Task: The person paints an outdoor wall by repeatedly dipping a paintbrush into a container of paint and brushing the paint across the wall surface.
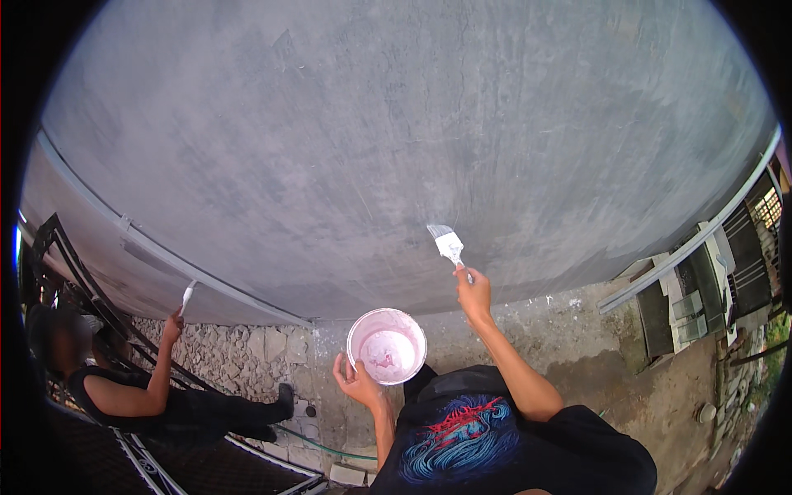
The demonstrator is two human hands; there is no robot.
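Black shirt (536,450) is nearest. Right hand (473,294) pinches a brush (449,247), slanting bristles-first up-left; left hand (360,386) clasps a bucket (386,323) before the wall (412,132).

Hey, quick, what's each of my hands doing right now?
Left hand: holding the bucket at its lower-left side in the picture.
Right hand: closed around the handle of the paintbrush.

White-smeared brush (449,247), open pinkish bucket (361,337)
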